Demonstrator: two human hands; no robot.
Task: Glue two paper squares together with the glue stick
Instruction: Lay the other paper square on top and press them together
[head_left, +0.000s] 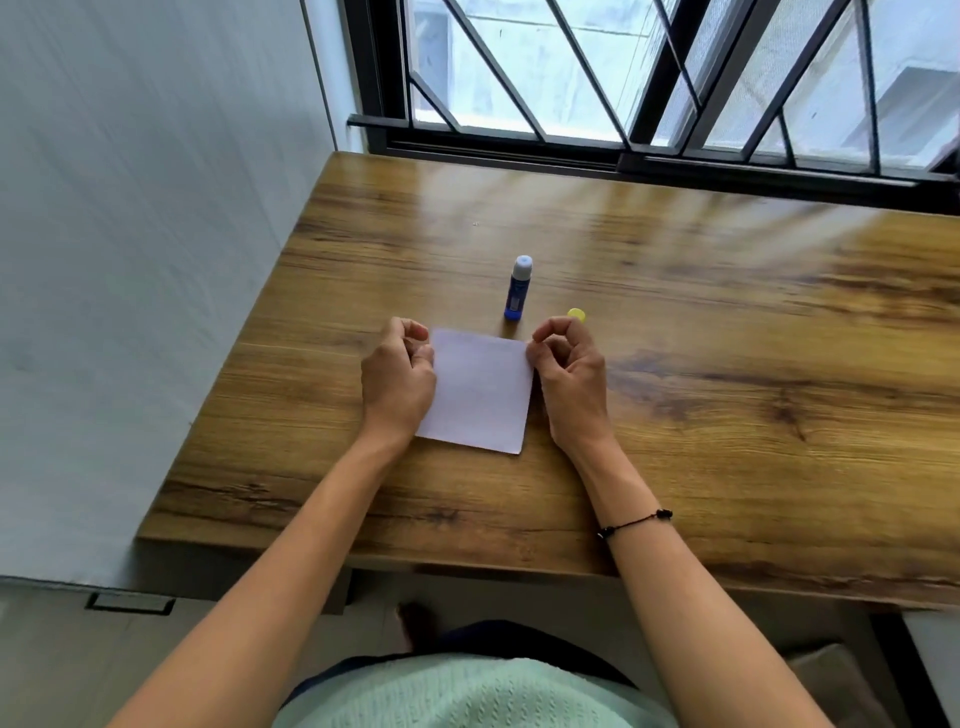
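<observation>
The paper (475, 389) lies flat on the table (727, 364), and only one square shows, so I cannot tell if the other is under it. The left hand (397, 376) and right hand (569, 371) pinch its two far corners. The glue stick (518, 288) stands open just behind, its yellow cap (577, 314) beside it. To do this well, line up the edges first, then press flat and rub outward from the middle.

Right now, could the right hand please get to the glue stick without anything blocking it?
Probably yes: the glue stick stands upright just beyond the paper, with bare table between it and the right hand, though that hand is pinching the paper's corner.
</observation>
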